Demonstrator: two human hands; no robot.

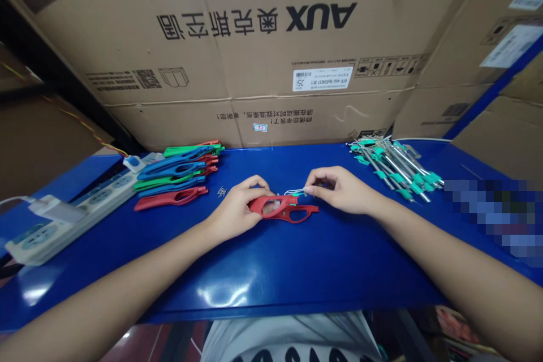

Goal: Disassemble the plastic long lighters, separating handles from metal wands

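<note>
Two red plastic handle shells (pixel 292 215) with oval openings are together at the middle of the table. My left hand (pixel 241 203) is closed round their left ends, its thumb on the near side. My right hand (pixel 335 189) pinches thin white wires (pixel 292 192) at the right end of the shells, where a bit of green shows. Whatever lies between the shells is mostly hidden. Just left of my left hand sits a small pile of screws (pixel 221 192).
A stack of red, green and blue handle shells (pixel 173 198) lies left, beside a white power strip (pixel 85 218). Metal tubes with green parts (pixel 396 167) lie at the back right. A cardboard wall (pixel 254 73) stands behind the blue table (pixel 297 271).
</note>
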